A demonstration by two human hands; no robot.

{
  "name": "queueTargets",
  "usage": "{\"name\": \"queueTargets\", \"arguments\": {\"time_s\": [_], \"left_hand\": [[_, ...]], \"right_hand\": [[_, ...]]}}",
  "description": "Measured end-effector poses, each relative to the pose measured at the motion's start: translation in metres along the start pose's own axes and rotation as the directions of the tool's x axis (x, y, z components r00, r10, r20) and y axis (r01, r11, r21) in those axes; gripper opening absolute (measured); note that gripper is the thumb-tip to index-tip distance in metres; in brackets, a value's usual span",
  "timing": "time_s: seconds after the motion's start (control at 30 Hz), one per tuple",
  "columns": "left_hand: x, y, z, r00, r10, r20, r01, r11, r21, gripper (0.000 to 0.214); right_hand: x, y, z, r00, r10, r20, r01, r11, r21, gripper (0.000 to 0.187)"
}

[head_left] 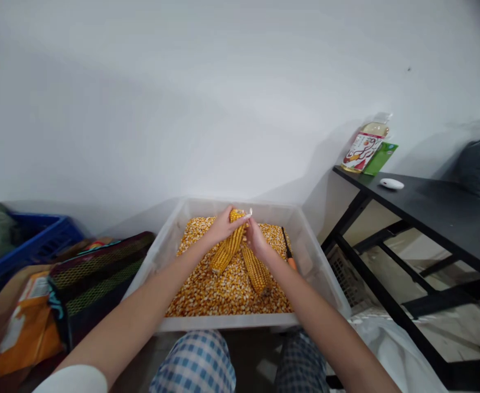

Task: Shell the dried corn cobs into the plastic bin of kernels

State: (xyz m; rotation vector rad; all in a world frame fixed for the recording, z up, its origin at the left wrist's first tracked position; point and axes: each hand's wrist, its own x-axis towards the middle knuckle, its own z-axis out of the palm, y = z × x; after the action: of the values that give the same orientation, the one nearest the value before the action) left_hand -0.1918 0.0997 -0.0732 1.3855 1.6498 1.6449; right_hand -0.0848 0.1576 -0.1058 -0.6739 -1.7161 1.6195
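**Q:** What do the hands hold?

**A:** Two dried corn cobs. The left hand (pixel 222 226) closes its fingers around the upper end of the left cob (pixel 227 248), which slants down toward the kernels. The right hand (pixel 256 238) grips the top of the right cob (pixel 257 273), whose lower end rests on the kernels. The hands touch each other above the cobs.

**Q:** Where do the cobs lie?

**A:** Inside a translucent plastic bin (pixel 170 240), over a bed of loose kernels (pixel 207 295). An orange-handled tool (pixel 288 255) lies near the bin's right wall. Farther out, a mesh bag (pixel 96 273) and a blue crate (pixel 39 240) stand at left. At right, a black table (pixel 448 213) bears a bottle (pixel 366 144), a green packet (pixel 381 158) and a white object (pixel 391 184).
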Motion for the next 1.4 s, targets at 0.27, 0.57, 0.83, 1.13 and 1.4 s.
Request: {"name": "queueTargets", "arguments": {"time_s": [0.27, 0.57, 0.83, 1.13, 1.4], "left_hand": [[0.010, -0.018, 0.002, 0.984, -0.150, -0.099, 0.111, 0.941, -0.319, 0.035], [0.004, -0.011, 0.023, 0.964, -0.248, -0.093, 0.163, 0.832, -0.530, 0.038], [-0.008, -0.007, 0.026, 0.964, 0.051, -0.262, -0.085, 0.989, -0.123, 0.031], [-0.011, -0.007, 0.030, 0.952, 0.200, -0.232, -0.188, 0.979, 0.073, 0.020], [-0.012, -0.009, 0.031, 0.965, 0.149, -0.216, -0.143, 0.989, 0.040, 0.021]], "right_hand": [[0.000, 0.001, -0.001, 0.999, -0.006, 0.053, 0.000, 0.992, 0.123, 0.051], [-0.006, 0.007, 0.005, 0.985, -0.170, 0.017, 0.170, 0.985, -0.034, 0.056], [-0.008, 0.001, 0.014, 0.983, -0.181, -0.027, 0.181, 0.983, 0.002, 0.053], [-0.014, 0.001, 0.008, 0.948, -0.306, -0.090, 0.277, 0.930, -0.242, 0.055], [-0.016, -0.002, 0.004, 0.969, -0.229, -0.090, 0.178, 0.906, -0.385, 0.067]]}}
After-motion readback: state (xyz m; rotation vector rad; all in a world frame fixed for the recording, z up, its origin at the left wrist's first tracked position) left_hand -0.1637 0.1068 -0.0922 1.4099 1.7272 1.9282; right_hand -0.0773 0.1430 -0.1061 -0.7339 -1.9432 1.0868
